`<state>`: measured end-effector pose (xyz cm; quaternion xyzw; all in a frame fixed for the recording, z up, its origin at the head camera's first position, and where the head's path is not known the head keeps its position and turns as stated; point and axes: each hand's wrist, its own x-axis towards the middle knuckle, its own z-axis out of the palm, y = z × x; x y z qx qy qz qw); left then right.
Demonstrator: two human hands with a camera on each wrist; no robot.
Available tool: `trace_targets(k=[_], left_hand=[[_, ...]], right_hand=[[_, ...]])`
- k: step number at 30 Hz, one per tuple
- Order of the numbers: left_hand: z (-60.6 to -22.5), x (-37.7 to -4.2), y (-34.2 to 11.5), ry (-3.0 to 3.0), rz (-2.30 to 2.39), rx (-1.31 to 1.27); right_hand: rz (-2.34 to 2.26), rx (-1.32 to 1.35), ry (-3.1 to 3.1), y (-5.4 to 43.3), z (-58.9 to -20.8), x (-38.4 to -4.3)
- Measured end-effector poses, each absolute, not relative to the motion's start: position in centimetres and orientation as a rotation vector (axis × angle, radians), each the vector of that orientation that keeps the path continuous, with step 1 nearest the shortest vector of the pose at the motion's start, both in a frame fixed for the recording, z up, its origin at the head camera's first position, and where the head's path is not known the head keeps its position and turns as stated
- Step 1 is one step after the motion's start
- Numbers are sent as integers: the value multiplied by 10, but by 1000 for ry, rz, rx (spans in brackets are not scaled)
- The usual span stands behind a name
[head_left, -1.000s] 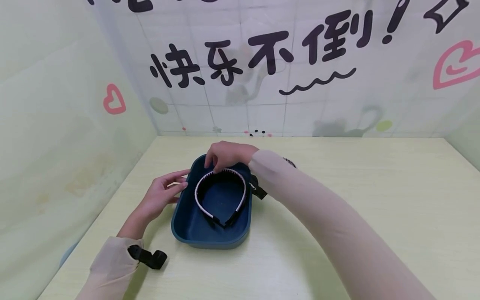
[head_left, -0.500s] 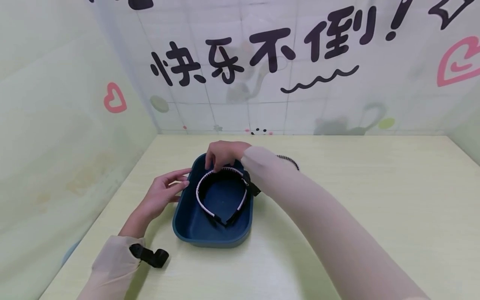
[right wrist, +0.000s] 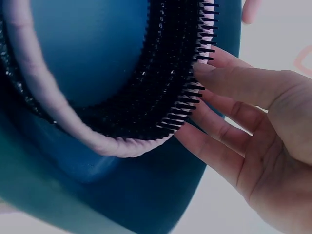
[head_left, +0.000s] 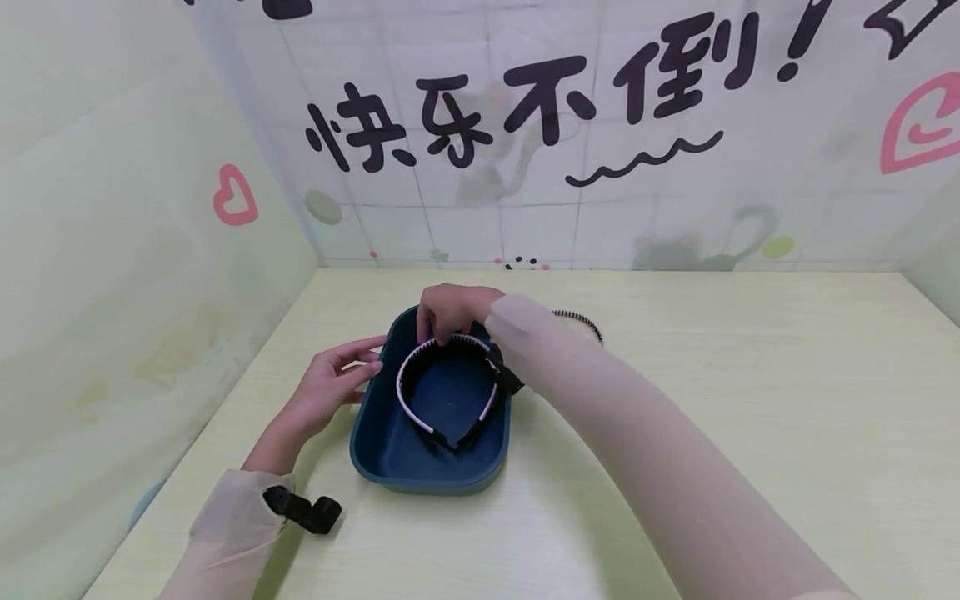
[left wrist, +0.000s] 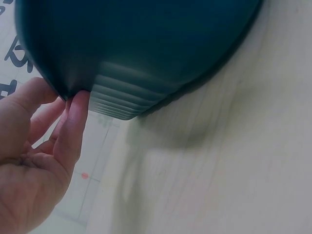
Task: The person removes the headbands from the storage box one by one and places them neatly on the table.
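- the right hand [head_left: 452,308] is coming in over the far end of the dark blue tray [head_left: 390,450], its thumb and fingers pinching the pale headband [right wrist: 117,147] at its toothed crown.
- the headband is staying within the tray's rim, looping round bare floor; its dark tips are pointing at the near wall with a gap between. whether it is touching bottom, i cannot tell.
- a dark glittery band [right wrist: 17,85] is running close along the pale one.
- the left hand [head_left: 333,379] is touching the tray's left edge with parted fingers, not wrapping round it.
- the right sleeve [head_left: 615,400] is crossing the tray's far right corner, partly hiding a black toothed band [head_left: 579,317] on the table [head_left: 787,400].
- the table is stretching well out rightward, its back edge meeting a lettered wall sheet [head_left: 525,225].
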<state>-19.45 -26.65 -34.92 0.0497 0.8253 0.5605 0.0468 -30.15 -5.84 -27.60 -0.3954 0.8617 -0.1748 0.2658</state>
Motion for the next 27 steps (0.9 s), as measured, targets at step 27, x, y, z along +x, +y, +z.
trace_targets(k=[27], left_hand=[[-350, -195, -265, 2544, 1670, 168]], right_hand=[[-542, -1199, 2339, -43, -263, -302]])
